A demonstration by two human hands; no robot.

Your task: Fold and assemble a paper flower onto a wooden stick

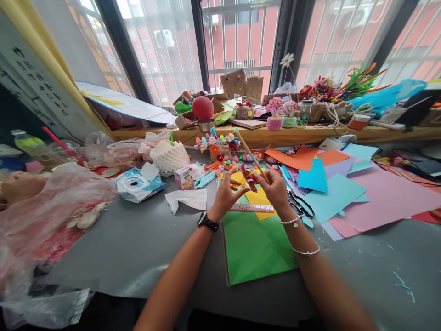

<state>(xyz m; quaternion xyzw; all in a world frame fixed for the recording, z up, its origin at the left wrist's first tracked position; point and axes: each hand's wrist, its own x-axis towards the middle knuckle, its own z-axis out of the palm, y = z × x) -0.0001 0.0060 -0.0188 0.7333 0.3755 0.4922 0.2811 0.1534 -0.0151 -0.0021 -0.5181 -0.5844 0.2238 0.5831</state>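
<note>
My right hand [275,191] grips a thin wooden stick [251,154] that slants up to the left. At my right fingertips is a small folded purple and orange paper piece [251,180]; how it joins the stick is hard to make out. My left hand [224,193] is just left of this piece, thumb and fingers apart, the thumb tip close to or touching its edge. Under the hands are a green paper sheet [258,248], yellow paper [261,197] and a pinkish ruler [253,208]. Black-handled scissors [300,204] lie beside my right wrist.
Coloured paper sheets [334,193] spread to the right. On the left are a wipes pack [138,184], a small box [184,178], a white tissue [188,200] and plastic bags [79,188]. Craft flowers [215,141] stand behind the hands; a crowded wooden ledge [151,134] runs below the windows.
</note>
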